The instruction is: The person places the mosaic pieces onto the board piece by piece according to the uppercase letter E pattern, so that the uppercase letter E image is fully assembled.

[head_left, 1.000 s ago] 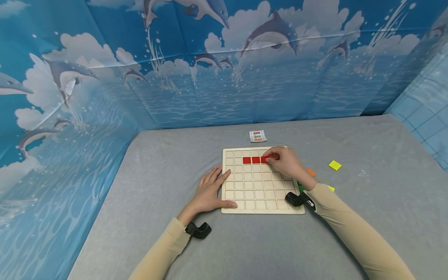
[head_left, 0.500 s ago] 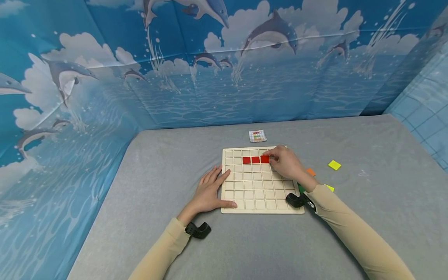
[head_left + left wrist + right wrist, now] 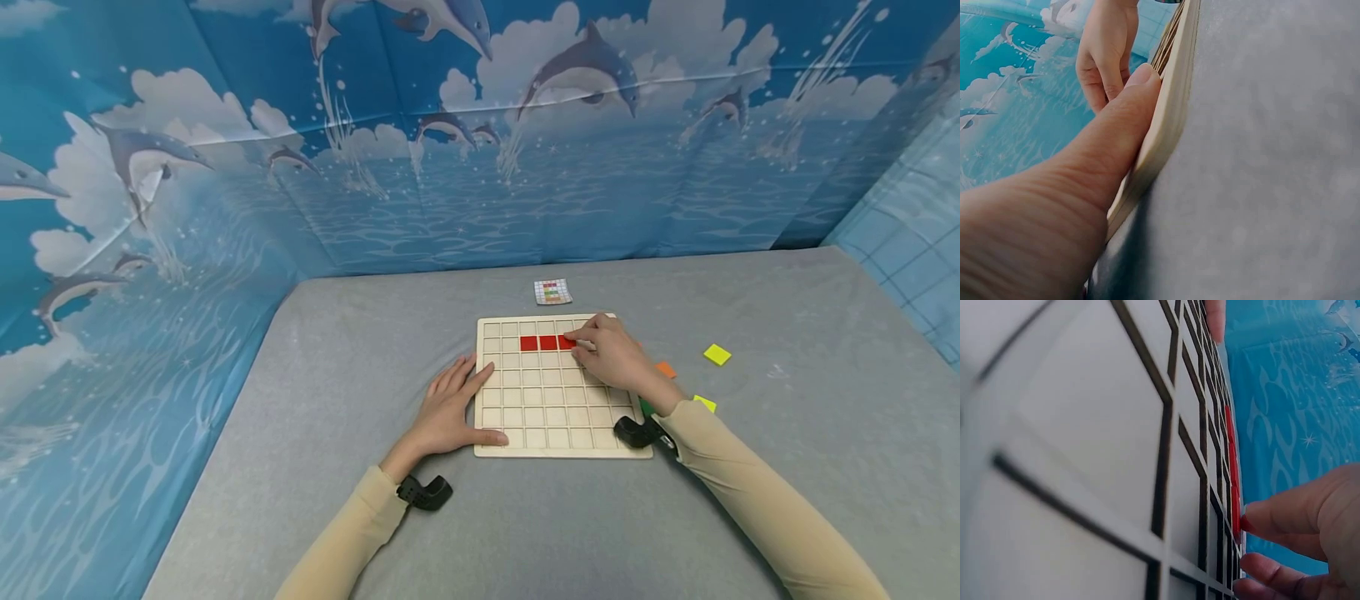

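Observation:
A pale wooden grid board [image 3: 534, 398] lies on the grey cloth, with three red square tiles [image 3: 548, 342] side by side in one of its far rows. My right hand [image 3: 613, 354] is over the far right part of the board, a fingertip touching the rightmost red tile [image 3: 1236, 512]. Its thumb stays apart from that tile. Spread along the board's left edge, my left hand [image 3: 447, 410] rests its thumb [image 3: 1116, 119] on the near left corner and its fingers farther up the side.
Behind the board lies a small card [image 3: 552, 292] printed with a coloured grid. To the right are a yellow tile [image 3: 717, 355], an orange tile [image 3: 666, 369], another yellow tile [image 3: 706, 403] and something green [image 3: 647, 407] partly hidden by my right arm. A dolphin-print curtain [image 3: 480, 192] stands behind the table.
The rightmost red tile, raised and pinched half a second ago, now lies level with the other two. My right thumb has come away from it. The left hand has stayed still.

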`<action>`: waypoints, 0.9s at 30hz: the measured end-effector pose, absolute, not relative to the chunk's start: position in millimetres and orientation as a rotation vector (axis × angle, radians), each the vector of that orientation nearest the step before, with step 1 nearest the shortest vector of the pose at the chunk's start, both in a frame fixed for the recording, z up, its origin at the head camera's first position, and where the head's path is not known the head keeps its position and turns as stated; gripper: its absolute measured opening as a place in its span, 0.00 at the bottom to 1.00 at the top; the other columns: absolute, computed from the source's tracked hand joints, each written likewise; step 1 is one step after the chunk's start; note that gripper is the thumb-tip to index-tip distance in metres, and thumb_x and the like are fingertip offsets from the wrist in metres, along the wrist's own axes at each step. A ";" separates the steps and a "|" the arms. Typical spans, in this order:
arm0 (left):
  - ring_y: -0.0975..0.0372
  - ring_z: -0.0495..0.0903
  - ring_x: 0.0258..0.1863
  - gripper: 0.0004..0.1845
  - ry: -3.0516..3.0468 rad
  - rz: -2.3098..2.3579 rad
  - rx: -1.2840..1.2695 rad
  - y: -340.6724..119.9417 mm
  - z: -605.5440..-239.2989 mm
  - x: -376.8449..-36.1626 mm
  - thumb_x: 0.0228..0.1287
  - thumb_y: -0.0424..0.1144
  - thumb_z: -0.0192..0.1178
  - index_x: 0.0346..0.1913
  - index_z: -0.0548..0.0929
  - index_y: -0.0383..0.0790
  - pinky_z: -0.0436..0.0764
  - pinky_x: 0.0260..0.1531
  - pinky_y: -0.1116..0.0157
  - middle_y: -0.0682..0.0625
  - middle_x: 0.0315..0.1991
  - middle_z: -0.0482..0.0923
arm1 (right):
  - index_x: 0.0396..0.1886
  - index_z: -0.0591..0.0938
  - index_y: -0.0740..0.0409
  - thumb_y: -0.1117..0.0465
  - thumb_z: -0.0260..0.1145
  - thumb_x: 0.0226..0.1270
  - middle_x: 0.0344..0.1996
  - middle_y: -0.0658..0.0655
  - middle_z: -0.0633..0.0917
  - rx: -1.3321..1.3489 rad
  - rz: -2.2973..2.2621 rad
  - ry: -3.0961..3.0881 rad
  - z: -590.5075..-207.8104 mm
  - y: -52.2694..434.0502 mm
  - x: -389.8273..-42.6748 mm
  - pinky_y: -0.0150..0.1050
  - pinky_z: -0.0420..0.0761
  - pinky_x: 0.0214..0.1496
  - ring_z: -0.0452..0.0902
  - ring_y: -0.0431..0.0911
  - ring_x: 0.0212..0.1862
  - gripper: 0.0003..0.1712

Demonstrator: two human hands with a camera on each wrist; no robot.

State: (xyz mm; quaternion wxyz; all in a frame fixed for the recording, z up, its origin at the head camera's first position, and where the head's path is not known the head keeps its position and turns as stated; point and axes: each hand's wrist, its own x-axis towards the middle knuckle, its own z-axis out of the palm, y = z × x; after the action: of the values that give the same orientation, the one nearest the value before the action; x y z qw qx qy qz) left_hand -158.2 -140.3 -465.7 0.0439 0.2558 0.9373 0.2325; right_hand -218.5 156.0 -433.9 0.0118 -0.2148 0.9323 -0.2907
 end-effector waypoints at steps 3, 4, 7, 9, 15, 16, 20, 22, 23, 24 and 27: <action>0.52 0.38 0.73 0.57 2.871 0.710 0.785 -139.9 -466.0 -158.1 0.44 0.67 0.68 0.75 0.52 0.50 0.44 0.66 0.49 0.44 0.75 0.41 | 0.54 0.81 0.65 0.64 0.61 0.68 0.42 0.62 0.74 -0.717 -0.931 2.903 -434.7 158.0 -217.2 0.43 0.62 0.32 0.65 0.54 0.41 0.17; 0.52 0.39 0.73 0.57 2.873 0.714 0.788 -139.9 -466.2 -158.2 0.44 0.67 0.68 0.75 0.53 0.49 0.44 0.65 0.49 0.44 0.75 0.42 | 0.54 0.81 0.66 0.64 0.61 0.68 0.42 0.62 0.75 -0.733 -0.940 2.902 -435.0 158.8 -216.8 0.43 0.63 0.33 0.65 0.54 0.41 0.17; 0.52 0.39 0.73 0.57 2.873 0.711 0.783 -139.6 -466.7 -158.5 0.44 0.67 0.68 0.75 0.53 0.49 0.44 0.66 0.49 0.44 0.75 0.42 | 0.50 0.83 0.66 0.64 0.62 0.67 0.41 0.61 0.76 -0.779 -0.956 2.893 -435.2 161.8 -214.7 0.46 0.67 0.36 0.68 0.56 0.43 0.15; 0.53 0.38 0.73 0.58 2.870 0.703 0.774 -139.5 -467.4 -158.9 0.44 0.67 0.68 0.75 0.52 0.49 0.43 0.66 0.50 0.45 0.75 0.41 | 0.47 0.84 0.65 0.64 0.61 0.67 0.42 0.61 0.77 -0.802 -0.971 2.876 -435.2 164.2 -213.3 0.48 0.69 0.39 0.69 0.57 0.45 0.13; 0.54 0.37 0.73 0.58 2.870 0.694 0.765 -138.8 -468.0 -158.0 0.44 0.67 0.67 0.76 0.52 0.50 0.43 0.66 0.50 0.45 0.75 0.41 | 0.43 0.85 0.65 0.65 0.60 0.68 0.44 0.62 0.78 -0.757 -1.069 2.790 -427.2 174.9 -206.0 0.53 0.72 0.45 0.72 0.58 0.48 0.11; 0.54 0.37 0.73 0.58 2.871 0.692 0.764 -138.8 -468.1 -157.8 0.44 0.68 0.67 0.76 0.52 0.51 0.43 0.66 0.50 0.45 0.75 0.41 | 0.43 0.85 0.66 0.66 0.60 0.68 0.44 0.62 0.79 -0.751 -1.083 2.790 -425.7 177.5 -205.0 0.54 0.72 0.48 0.71 0.59 0.50 0.11; 0.54 0.37 0.73 0.58 2.873 0.691 0.763 -139.0 -468.8 -157.6 0.44 0.68 0.67 0.76 0.51 0.51 0.43 0.66 0.51 0.46 0.75 0.40 | 0.44 0.84 0.67 0.65 0.60 0.69 0.44 0.64 0.80 -0.703 -1.129 2.818 -419.7 192.1 -200.0 0.57 0.73 0.47 0.74 0.61 0.46 0.11; 0.54 0.37 0.73 0.58 2.872 0.693 0.763 -138.9 -469.1 -157.7 0.44 0.68 0.67 0.76 0.51 0.51 0.43 0.66 0.51 0.46 0.75 0.40 | 0.43 0.84 0.66 0.64 0.60 0.70 0.46 0.66 0.80 -0.651 -1.125 2.855 -415.7 201.4 -197.4 0.58 0.73 0.48 0.74 0.63 0.48 0.11; 0.54 0.37 0.73 0.58 2.873 0.695 0.765 -138.9 -469.2 -157.7 0.44 0.68 0.67 0.76 0.51 0.51 0.43 0.66 0.51 0.46 0.75 0.40 | 0.43 0.84 0.66 0.63 0.60 0.70 0.46 0.66 0.79 -0.619 -1.117 2.877 -413.2 206.1 -195.6 0.58 0.74 0.46 0.74 0.62 0.47 0.12; 0.54 0.37 0.73 0.58 2.874 0.699 0.769 -138.9 -469.4 -157.6 0.44 0.68 0.67 0.76 0.52 0.51 0.43 0.66 0.50 0.45 0.75 0.41 | 0.43 0.84 0.66 0.62 0.60 0.70 0.47 0.67 0.79 -0.591 -1.107 2.898 -411.6 211.4 -194.2 0.59 0.73 0.48 0.73 0.62 0.50 0.12; 0.53 0.38 0.73 0.58 2.876 0.704 0.777 -139.0 -469.8 -157.5 0.44 0.67 0.67 0.75 0.52 0.50 0.44 0.66 0.50 0.45 0.75 0.41 | 0.43 0.84 0.66 0.60 0.60 0.70 0.47 0.68 0.79 -0.530 -1.092 2.968 -409.5 227.9 -191.4 0.61 0.70 0.48 0.72 0.63 0.51 0.14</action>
State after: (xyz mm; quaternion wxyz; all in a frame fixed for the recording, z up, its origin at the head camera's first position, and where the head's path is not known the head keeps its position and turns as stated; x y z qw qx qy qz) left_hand -157.5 -139.0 -469.8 0.0403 0.2537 0.9387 0.2298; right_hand -191.4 227.9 -409.5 -0.0325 -0.1653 0.9251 -0.3403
